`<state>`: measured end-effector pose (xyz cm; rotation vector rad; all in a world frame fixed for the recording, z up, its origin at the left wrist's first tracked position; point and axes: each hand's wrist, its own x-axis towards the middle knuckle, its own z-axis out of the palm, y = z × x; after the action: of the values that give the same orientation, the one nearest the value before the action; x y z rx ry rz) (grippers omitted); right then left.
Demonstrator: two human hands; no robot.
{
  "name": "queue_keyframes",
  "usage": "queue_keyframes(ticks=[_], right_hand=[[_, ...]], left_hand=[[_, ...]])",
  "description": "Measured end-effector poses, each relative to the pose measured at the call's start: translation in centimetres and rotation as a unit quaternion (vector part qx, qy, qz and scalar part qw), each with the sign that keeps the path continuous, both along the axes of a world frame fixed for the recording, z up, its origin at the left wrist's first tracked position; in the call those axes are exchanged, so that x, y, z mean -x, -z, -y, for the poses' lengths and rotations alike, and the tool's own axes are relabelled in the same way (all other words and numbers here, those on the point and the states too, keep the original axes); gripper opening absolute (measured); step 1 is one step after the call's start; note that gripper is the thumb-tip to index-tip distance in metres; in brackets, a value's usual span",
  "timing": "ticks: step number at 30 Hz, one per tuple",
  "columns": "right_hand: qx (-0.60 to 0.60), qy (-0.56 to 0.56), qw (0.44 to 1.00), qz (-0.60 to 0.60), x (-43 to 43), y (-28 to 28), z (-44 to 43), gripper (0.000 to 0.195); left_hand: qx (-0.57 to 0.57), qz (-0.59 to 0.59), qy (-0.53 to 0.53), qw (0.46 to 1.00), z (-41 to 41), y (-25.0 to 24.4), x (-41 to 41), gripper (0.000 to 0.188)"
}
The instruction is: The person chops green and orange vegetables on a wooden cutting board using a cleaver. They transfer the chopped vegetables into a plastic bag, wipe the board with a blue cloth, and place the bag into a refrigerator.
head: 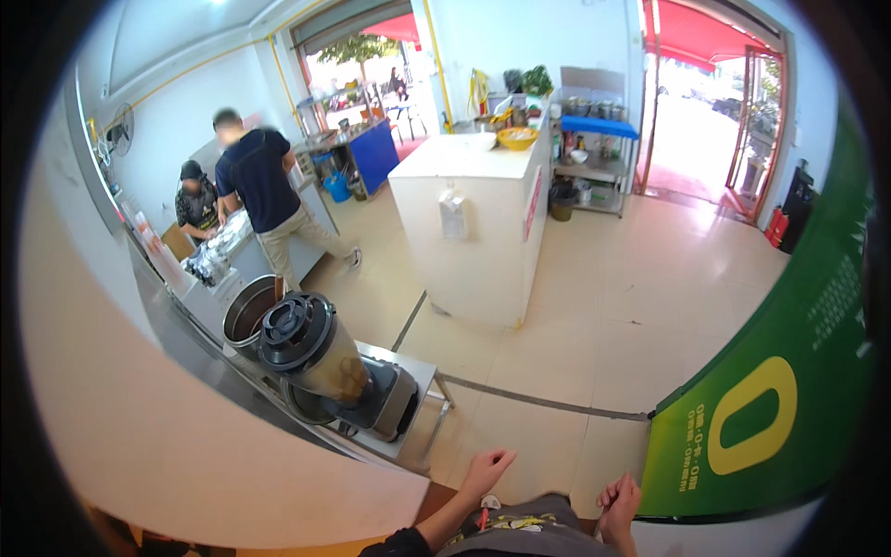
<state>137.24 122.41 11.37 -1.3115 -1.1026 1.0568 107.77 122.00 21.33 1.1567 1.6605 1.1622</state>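
Note:
In the lower middle, my left hand (489,468) hangs in front of my body with its fingers curled, and no object shows in it. My right hand (619,498) is at the lower right, also curled, with nothing seen in it. The green banner (668,445) beside it bears writing and a large yellow ring. A dark apron (550,512) with a yellow print covers my front between the hands. Nearest my left hand stands a blender (334,358) with a black lid and a brownish mass low in its clear jug. It rests on a metal stand (411,362).
Behind the blender stands a steel pot (240,317). A pale partition (174,390) curves along the left. Ahead is a white counter (452,157) with a yellow bowl (516,139). Two people, one standing (257,181) and one (197,202) lower down, are at a worktop. A doorway (686,132) lies right.

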Motion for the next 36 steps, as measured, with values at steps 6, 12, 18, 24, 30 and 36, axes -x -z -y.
queue_keyframes(ticks=[6,12,18,24,30,36], right_hand=[[0.171,-0.030,0.972,-0.157,12.5,-7.9,-12.5,0.033],[0.212,-0.156,0.949,-0.171,23.8,-6.9,-30.4,0.025],[0.133,-0.302,0.944,-0.027,37.2,-9.9,-48.6,0.007],[0.140,-0.506,0.850,-0.037,53.9,-10.8,-58.9,0.008],[0.147,-0.639,0.754,-0.050,73.1,-13.3,-61.6,0.012],[0.121,-0.690,0.700,-0.140,96.0,-16.0,-65.6,0.018]], left_hand=[[-0.016,0.084,0.021,0.996,-9.7,4.3,6.5,0.033],[-0.001,0.129,-0.161,0.979,-21.3,5.1,16.5,0.034],[-0.026,0.196,-0.384,0.902,-32.0,7.6,26.8,0.033],[-0.042,0.153,-0.518,0.840,-34.6,5.2,35.6,0.032],[-0.065,0.159,-0.591,0.788,-37.1,5.9,47.3,0.033],[-0.041,0.142,-0.559,0.816,-41.7,5.8,65.4,0.034]])
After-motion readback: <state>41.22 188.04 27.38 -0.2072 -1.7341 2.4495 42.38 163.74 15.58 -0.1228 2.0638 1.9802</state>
